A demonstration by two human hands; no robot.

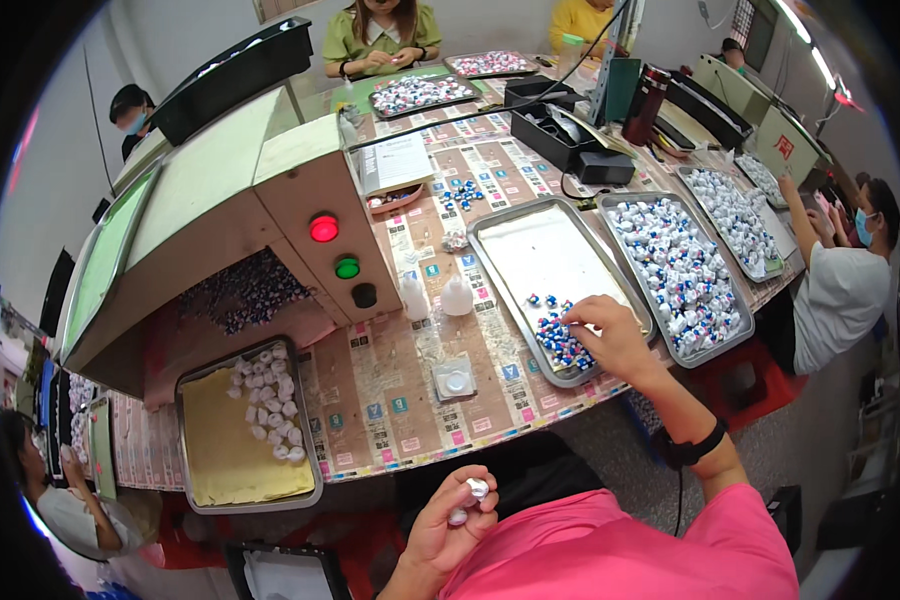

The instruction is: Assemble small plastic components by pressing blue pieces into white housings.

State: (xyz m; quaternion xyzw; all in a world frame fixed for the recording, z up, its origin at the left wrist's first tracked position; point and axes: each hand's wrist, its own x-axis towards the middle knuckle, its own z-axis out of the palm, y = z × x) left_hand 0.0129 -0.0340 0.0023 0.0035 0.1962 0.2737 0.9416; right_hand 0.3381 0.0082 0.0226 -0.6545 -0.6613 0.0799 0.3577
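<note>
Near the table's front edge, my left hand [452,525] is closed around small rounded white plastic pieces [477,489], one at the fingertips and another lower among the fingers. My right hand [610,338] reaches over a metal tray [480,240] lined with white. Its thumb and fingers come together at a pile of tiny blue, red and white pieces [560,345] at the tray's near end. Whether a piece is pinched there is too small to tell. To the right, another metal tray [682,357] is full of white pieces with blue and red parts.
Left stands a box-shaped machine [315,180] with lit red and green buttons. A tray [315,490] with white pieces sits before its opening. White bottles [457,297] and a small square dish [455,379] lie mid-table. Co-workers sit around; a dark flask [647,105] stands farther back.
</note>
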